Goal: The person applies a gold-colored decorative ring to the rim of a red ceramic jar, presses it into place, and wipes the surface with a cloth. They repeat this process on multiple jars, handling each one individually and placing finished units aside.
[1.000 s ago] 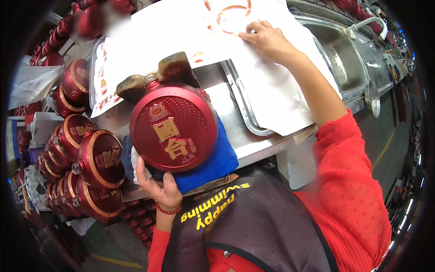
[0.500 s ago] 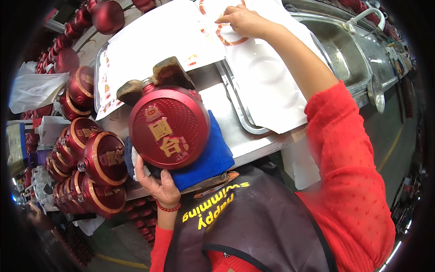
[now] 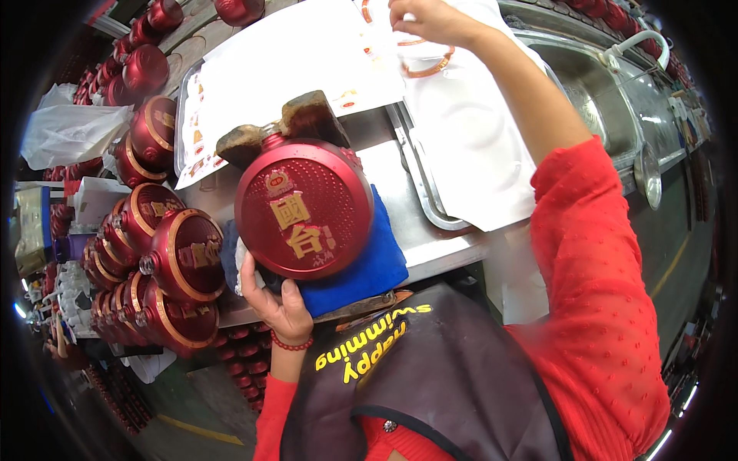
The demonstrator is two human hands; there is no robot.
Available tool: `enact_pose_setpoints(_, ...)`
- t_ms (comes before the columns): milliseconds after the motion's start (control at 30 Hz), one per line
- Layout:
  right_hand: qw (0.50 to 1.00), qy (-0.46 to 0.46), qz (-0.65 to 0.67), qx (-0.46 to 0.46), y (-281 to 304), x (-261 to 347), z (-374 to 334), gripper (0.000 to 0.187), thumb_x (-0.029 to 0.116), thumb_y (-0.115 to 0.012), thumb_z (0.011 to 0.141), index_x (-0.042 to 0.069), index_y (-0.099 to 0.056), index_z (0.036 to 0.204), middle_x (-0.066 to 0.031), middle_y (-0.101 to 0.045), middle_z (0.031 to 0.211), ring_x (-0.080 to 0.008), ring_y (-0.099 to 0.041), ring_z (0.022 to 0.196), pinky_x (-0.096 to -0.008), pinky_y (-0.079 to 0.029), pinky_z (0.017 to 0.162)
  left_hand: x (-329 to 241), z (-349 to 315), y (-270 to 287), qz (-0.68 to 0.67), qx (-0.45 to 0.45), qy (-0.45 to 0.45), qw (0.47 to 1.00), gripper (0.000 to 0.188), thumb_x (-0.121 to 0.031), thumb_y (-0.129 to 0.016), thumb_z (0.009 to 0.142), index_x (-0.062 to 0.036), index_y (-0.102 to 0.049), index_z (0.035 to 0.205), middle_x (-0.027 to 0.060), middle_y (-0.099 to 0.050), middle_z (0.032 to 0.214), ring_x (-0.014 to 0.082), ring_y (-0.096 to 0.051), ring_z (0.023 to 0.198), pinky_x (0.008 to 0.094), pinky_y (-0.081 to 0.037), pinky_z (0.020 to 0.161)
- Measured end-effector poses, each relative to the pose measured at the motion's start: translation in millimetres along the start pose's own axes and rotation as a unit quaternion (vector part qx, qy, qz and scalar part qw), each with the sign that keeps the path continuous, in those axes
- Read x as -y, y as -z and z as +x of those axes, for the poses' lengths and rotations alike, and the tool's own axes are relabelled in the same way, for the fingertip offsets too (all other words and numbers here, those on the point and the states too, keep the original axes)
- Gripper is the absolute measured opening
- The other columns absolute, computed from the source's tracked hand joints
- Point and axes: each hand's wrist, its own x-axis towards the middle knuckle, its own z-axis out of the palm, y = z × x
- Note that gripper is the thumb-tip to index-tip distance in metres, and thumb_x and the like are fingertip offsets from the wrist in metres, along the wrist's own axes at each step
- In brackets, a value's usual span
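Observation:
In front of me a round, flat red bottle [image 3: 304, 211] lies tilted, gold and red decals on its dotted face. Its neck rests between two worn brown blocks [image 3: 314, 119]. My left hand [image 3: 283, 313] grips the bottle's lower left edge, thumb apart from the fingers, with a bit of white cloth [image 3: 244, 265] beside them. A folded blue cloth [image 3: 380, 265] lies under the bottle. My right hand [image 3: 437, 21] reaches to the far end of the white sheets, next to an orange-red ring decal [image 3: 430, 69]. Its fingers are bent together; the frame's top edge cuts them off.
Several red bottles with gold rims [image 3: 184, 257] stand stacked at the left. A large white decal sheet [image 3: 284, 58] covers a metal tray beyond the bottle. At the right are a steel sink [image 3: 588, 92], a white faucet [image 3: 642, 38] and a hanging ladle [image 3: 648, 177].
My right hand has moved slightly farther away, off the ring decal toward the top edge. The left hand keeps its place at the bottle. The whole view has shifted a little.

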Motion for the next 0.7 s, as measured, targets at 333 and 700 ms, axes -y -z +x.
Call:
enact_pose_setpoints(333,0.934,-0.038,0.342,-0.099,118,-9,-95,0.021,0.022,-0.062,0.104,0.001,-0.066,0.106,-0.0067,-0.066,0.099,-0.0181,-0.062,0.094,-0.0323,-0.05,0.082,-7,9,-3,0.017,-0.002,-0.029,0.999,0.064,-0.008,-0.051,0.096,0.011,-0.029,0.153,0.0248,-0.042,0.153,0.0328,-0.043,0.142,0.0425,-0.03,0.12)
enact_pose_setpoints(700,0.982,-0.182,-0.023,0.043,-87,-15,-97,0.025,0.026,-0.064,0.099,0.009,-0.076,0.112,-0.0102,-0.061,0.13,-0.0319,-0.054,0.126,-0.0513,-0.05,0.099,-5,11,-3,0.03,-0.005,-0.056,0.998,0.06,-0.006,-0.054,0.097,0.0088,-0.035,0.152,0.0248,-0.043,0.154,0.0336,-0.044,0.142,0.0427,-0.03,0.12)
